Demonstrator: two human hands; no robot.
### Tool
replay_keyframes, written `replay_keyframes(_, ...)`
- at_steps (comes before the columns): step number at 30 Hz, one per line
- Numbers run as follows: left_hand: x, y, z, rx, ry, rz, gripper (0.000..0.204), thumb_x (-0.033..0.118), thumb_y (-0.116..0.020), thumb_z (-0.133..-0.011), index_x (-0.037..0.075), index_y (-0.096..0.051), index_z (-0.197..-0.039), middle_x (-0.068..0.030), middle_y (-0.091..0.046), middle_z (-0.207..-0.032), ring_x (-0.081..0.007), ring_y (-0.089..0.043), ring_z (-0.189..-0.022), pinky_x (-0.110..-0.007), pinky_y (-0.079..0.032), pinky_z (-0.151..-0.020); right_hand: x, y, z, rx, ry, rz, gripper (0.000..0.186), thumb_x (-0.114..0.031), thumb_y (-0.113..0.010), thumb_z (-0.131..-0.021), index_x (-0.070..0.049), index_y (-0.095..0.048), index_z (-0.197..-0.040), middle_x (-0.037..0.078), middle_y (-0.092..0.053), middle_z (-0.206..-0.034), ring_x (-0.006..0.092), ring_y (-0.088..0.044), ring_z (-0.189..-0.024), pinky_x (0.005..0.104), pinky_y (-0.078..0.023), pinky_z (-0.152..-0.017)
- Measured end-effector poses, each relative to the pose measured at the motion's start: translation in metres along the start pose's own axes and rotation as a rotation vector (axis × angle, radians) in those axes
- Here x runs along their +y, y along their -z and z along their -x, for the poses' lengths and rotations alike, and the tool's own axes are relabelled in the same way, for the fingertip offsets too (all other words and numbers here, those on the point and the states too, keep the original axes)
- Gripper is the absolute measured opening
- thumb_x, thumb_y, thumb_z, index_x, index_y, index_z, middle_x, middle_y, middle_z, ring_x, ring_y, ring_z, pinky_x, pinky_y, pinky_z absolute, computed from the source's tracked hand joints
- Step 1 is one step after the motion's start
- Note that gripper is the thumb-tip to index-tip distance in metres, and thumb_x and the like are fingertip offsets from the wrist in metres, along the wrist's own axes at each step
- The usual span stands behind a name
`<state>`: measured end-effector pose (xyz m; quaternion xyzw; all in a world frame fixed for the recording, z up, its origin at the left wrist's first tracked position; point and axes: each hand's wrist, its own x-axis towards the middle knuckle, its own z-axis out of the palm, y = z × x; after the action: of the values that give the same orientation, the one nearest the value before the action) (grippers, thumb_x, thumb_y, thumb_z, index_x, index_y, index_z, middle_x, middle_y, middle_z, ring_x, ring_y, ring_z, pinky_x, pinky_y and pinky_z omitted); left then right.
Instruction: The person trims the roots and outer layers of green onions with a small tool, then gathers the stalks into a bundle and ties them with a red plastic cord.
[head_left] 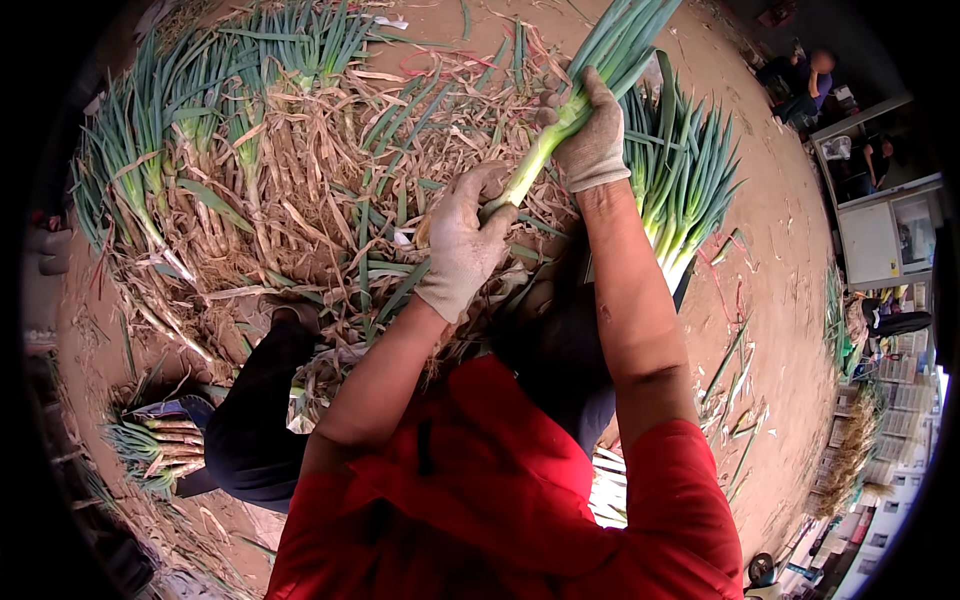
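Note:
A large green onion (540, 160) slants across in front of me, its green leaves pointing up and away to the right. My right hand (597, 140), in a pale work glove, is closed round it where the stalk turns into leaves. Around the lower, whitish end my left hand (465, 240), gloved too, has its fingers closed; the root end is hidden in that hand. Beside my right forearm lies a bunch of cleaned green onions (680, 180) with smooth pale stalks. To the far left lies a heap of untrimmed green onions (215, 150) with dry brown skins and roots.
Dry peelings and loose leaves (400, 170) cover the earthen ground (790, 290) between my legs. Another onion bundle (165, 450) lies by my left knee. Someone sits far off (810, 85) at upper right, near a white cabinet (880, 240). Stacked crates (900, 400) stand at the right.

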<state>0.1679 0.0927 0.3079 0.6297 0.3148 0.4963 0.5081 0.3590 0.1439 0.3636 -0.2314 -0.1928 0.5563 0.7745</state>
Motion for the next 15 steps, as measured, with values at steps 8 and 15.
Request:
replay_keyframes(8,-0.004,-0.001,-0.004,-0.028,-0.299,-0.405,0.036,0.002,-0.065,-0.079,0.008,-0.065,-0.115,-0.0147,-0.061,-0.109,-0.0341,-0.06,-0.097,-0.039,-0.049,-0.083,0.011,-0.005,0.011,-0.027,-0.004,-0.008,0.021,-0.029,-0.046,-0.099,-0.009,-0.051,-0.104,0.011,-0.059,-0.088,0.0218,-0.056,-0.071,0.033,-0.047,-0.058)
replay_keyframes(15,0.004,0.002,-0.007,0.065,-0.237,-0.293,0.034,0.005,-0.072,-0.077,0.002,-0.063,-0.109,-0.0161,-0.059,-0.111,-0.0315,-0.059,-0.103,-0.04,-0.048,-0.089,0.01,-0.019,0.014,0.051,0.031,0.062,0.032,-0.032,-0.041,-0.101,-0.006,-0.051,-0.116,0.014,-0.061,-0.102,0.0273,-0.057,-0.088,0.04,-0.047,-0.077)
